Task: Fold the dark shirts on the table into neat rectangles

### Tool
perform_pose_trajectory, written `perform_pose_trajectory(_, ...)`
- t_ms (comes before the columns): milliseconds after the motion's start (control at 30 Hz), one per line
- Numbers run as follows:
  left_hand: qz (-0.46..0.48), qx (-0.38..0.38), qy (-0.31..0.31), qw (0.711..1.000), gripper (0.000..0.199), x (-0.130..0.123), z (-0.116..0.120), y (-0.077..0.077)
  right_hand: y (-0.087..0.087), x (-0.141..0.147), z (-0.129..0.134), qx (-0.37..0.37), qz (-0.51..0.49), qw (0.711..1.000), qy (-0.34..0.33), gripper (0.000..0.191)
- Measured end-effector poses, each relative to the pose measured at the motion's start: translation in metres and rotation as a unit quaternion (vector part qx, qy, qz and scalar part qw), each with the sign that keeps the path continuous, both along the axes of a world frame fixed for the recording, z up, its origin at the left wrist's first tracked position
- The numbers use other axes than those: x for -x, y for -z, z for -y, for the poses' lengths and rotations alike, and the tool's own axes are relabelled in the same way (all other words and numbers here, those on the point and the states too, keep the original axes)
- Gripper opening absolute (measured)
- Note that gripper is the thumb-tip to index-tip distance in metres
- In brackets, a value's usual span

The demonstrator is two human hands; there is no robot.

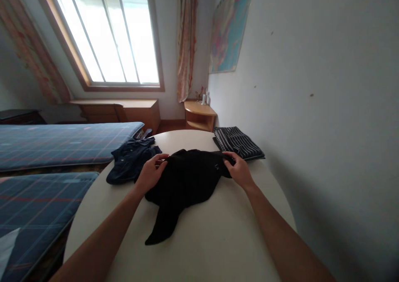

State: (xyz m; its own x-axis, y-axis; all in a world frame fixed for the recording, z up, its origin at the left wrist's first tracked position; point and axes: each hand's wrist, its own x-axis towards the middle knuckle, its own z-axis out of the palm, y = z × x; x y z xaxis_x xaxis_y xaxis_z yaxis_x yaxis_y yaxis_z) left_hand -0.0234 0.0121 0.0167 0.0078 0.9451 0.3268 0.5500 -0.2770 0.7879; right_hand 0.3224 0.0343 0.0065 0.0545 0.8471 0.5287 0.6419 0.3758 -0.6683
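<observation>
Two hands (pixel 152 173) (pixel 239 170) pinch one black garment (pixel 190 176) (shirt, perhaps) between two dark cloths (pixel 129 159) (pixel 240 142).

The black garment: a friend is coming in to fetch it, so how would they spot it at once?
Find the rounded white table beside the wall. Near its middle is the black garment, gripped by the left hand and the right hand. It is all black but for a small pale mark, unlike the navy garment to its left and the striped cloth to its right.

Round white table (pixel 227 232), black garment (pixel 187 178) at centre, navy garment (pixel 128 162) left, striped cloth (pixel 240 143) far right
</observation>
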Motion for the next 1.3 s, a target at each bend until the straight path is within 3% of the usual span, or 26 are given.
perform_pose_trajectory(133, -0.111, 0.057, 0.006, 0.992, 0.071, 0.002, 0.003, 0.015, 0.012, 0.002, -0.001, 0.009, 0.053, 0.997, -0.061, 0.046)
perform_pose_trajectory(233, -0.188, 0.091, 0.036, 0.977, 0.076, 0.001, 0.011, 0.017, 0.015, 0.005, 0.002, 0.049, 0.1, 0.988, -0.111, 0.047)
perform_pose_trajectory(333, -0.206, 0.105, 0.135, 0.964, 0.069, 0.0, 0.02, 0.009, 0.007, 0.005, 0.007, 0.108, 0.143, 0.976, -0.123, 0.027)
perform_pose_trajectory(467, -0.14, 0.138, 0.233, 0.953, 0.054, -0.002, 0.026, -0.012, -0.01, 0.003, 0.012, 0.111, 0.158, 0.979, -0.063, 0.017)
perform_pose_trajectory(533, -0.092, 0.106, 0.204, 0.969, 0.048, -0.001, 0.023, -0.021, -0.016, 0.001, 0.013, 0.072, 0.139, 0.987, -0.019, 0.018)
perform_pose_trajectory(600, -0.065, 0.027, 0.111, 0.991, 0.045, 0.003, 0.016, -0.025, -0.018, 0.001, 0.012, 0.024, 0.102, 0.994, 0.026, 0.022)
perform_pose_trajectory(667, -0.063, -0.038, -0.005, 0.997, 0.047, 0.01, 0.007, -0.022, -0.018, 0.0, 0.011, -0.024, 0.053, 0.997, 0.057, 0.027)
perform_pose_trajectory(767, -0.112, -0.026, -0.101, 0.988, 0.06, 0.022, -0.002, -0.009, -0.013, 0.0, 0.007, -0.067, 0.01, 0.997, 0.043, 0.033)
perform_pose_trajectory(867, -0.224, 0.078, -0.107, 0.966, 0.076, 0.027, 0.0, 0.002, 0.0, -0.001, 0.002, -0.048, 0.037, 0.998, -0.025, 0.05)
perform_pose_trajectory(967, -0.322, 0.146, -0.094, 0.931, 0.076, 0.024, 0.008, 0.003, 0.012, -0.004, 0.001, 0.013, 0.094, 0.99, -0.109, 0.063)
perform_pose_trajectory(1033, -0.356, 0.141, -0.082, 0.92, 0.068, 0.022, 0.011, 0.001, 0.016, -0.005, 0.002, 0.057, 0.121, 0.981, -0.142, 0.062)
perform_pose_trajectory(1133, -0.345, 0.111, -0.078, 0.929, 0.056, 0.022, 0.009, -0.001, 0.015, -0.006, 0.004, 0.094, 0.14, 0.974, -0.15, 0.05)
perform_pose_trajectory(1300, -0.297, 0.015, -0.148, 0.943, 0.041, 0.023, 0.004, -0.008, 0.009, -0.005, 0.002, 0.096, 0.15, 0.978, -0.112, 0.037)
